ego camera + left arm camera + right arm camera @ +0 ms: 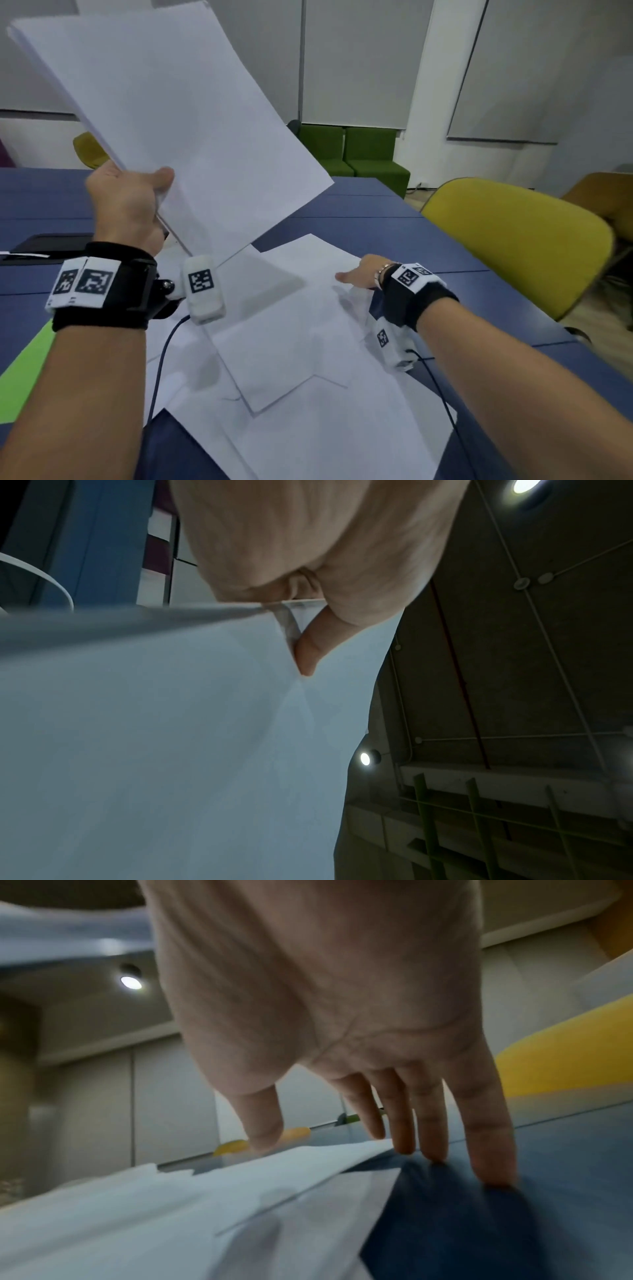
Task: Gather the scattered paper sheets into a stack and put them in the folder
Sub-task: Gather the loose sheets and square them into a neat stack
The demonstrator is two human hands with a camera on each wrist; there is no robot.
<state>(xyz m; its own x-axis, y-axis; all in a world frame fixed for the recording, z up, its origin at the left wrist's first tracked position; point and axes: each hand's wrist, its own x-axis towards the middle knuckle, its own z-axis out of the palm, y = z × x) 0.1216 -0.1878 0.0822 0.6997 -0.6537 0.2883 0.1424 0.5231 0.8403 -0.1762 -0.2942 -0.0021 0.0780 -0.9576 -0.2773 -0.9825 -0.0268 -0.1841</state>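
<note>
My left hand (161, 185) is raised above the table and grips a stack of white sheets (164, 102) by its lower corner. The thumb (308, 653) presses on the front of the stack (154, 737); the other fingers are hidden behind it. Several loose white sheets (308, 342) lie overlapping on the blue table (411, 222). My right hand (359, 274) reaches to their far right edge. Its straight fingers (428, 1123) touch the table, and its thumb rests on a lifted sheet edge (274, 1156). A bright green folder (24, 370) lies at the near left, partly under the sheets.
A yellow chair (513, 240) stands close to the table's right side. Green seats (359, 154) line the far wall. A black panel (51, 243) is set in the table at the left. Dark cables (161, 359) trail from both wrist cameras across the sheets.
</note>
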